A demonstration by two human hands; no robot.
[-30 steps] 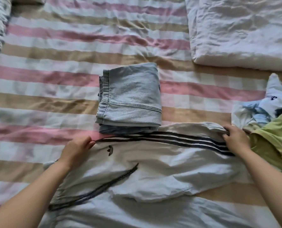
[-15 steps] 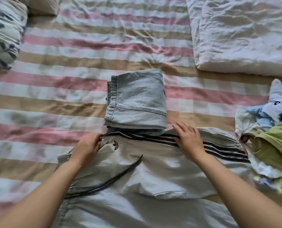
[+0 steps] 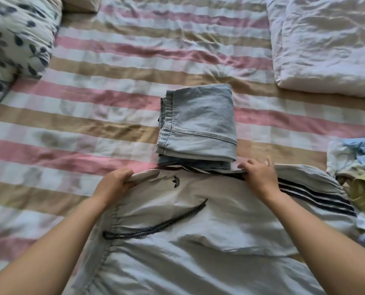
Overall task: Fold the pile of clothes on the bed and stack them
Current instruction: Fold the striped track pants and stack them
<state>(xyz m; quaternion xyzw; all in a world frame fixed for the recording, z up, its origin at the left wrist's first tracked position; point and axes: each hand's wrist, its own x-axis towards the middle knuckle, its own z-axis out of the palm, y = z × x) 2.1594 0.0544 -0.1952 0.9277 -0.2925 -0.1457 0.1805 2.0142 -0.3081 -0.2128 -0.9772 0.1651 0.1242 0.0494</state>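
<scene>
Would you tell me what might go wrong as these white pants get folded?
The left hand and right hand grip the pants' far edge, which touches the folded jeans; lifting it may drag or upset them. The striped end reaches the unfolded pile and might drag it. The loose drawstring may bunch inside the fold.

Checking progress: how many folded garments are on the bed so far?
1: the folded denim piece lies mid-bed, just beyond the white track pants that the left hand and right hand grip. A darker layer beneath it may be a second garment.
</scene>
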